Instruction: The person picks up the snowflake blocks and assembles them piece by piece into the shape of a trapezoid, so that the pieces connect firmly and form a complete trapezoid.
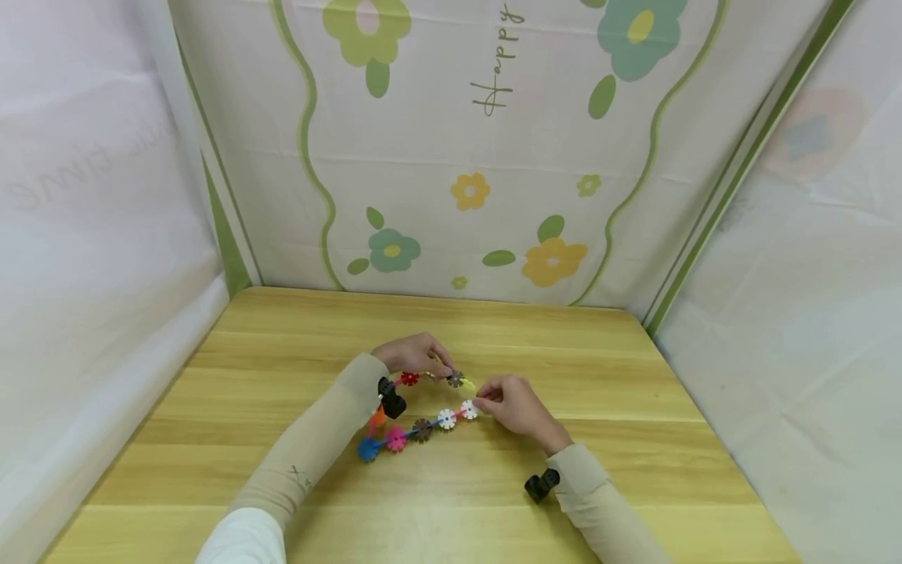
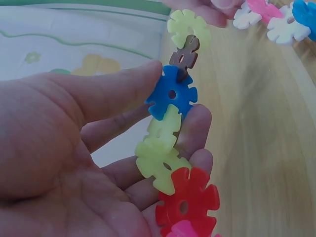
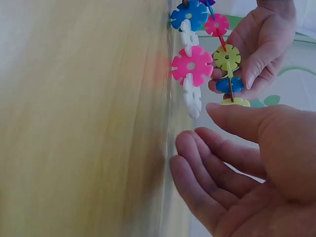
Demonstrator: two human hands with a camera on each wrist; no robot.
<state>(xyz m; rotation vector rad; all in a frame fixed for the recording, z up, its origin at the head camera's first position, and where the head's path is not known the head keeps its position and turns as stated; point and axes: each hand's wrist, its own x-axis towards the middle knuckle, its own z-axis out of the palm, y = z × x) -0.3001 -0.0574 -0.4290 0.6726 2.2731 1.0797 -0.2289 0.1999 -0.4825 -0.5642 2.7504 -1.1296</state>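
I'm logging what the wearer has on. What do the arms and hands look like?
Both arms wear beige sleeves; the left one bears a small dark mark and shows white cloth at the upper arm. A black camera sits at each wrist. The left hand and right hand are bare.

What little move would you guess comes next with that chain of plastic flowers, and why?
Probably bringing the two ends together. The left hand pinches the snowflake chain near its yellow-green end piece, and the right hand sits at the white end piece close by.
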